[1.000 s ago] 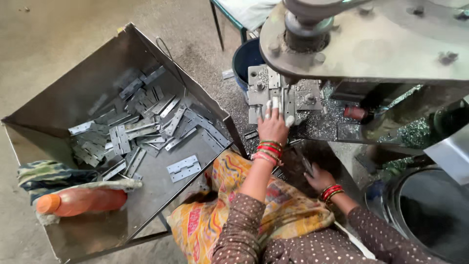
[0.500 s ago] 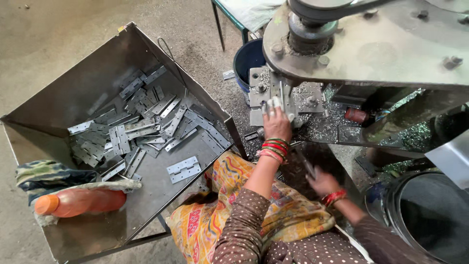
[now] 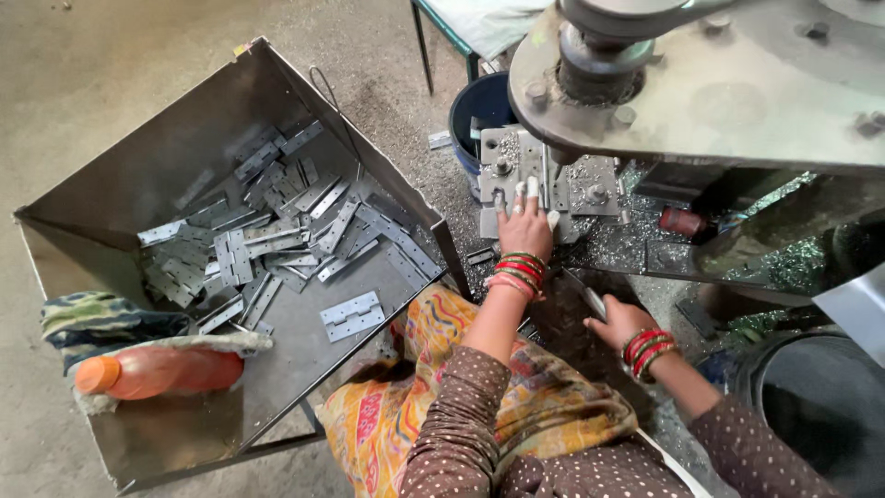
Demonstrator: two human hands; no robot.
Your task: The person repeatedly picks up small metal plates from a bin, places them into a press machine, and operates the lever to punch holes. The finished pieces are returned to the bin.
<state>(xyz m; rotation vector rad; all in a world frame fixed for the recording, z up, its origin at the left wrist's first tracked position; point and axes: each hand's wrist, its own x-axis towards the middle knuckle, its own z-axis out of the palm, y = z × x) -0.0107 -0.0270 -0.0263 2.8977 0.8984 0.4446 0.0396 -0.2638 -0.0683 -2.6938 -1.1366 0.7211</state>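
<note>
Steel die plate (image 3: pixel 516 175) under left hand (image 3: pixel 524 231).

Brown dotted sleeves, red-green bangles (image 3: pixel 519 272), taped fingertips (image 3: pixel 532 185)

Matt grey metal hinges (image 3: pixel 351 316); steel tray (image 3: pixel 138 166)

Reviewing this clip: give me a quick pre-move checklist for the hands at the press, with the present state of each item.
1. Left hand clear of the die plate: not ok, its taped fingers lie on the plate under the press head.
2. Right hand clear of the die: ok, it is low beside the lap, holding a thin metal piece.
3. Workpiece seated in the die: cannot tell, the fingers cover it.
4. Hinge plates in supply: ok, many lie in the metal bin.
5. Press bed free of swarf: not ok, metal chips cover it.
</note>
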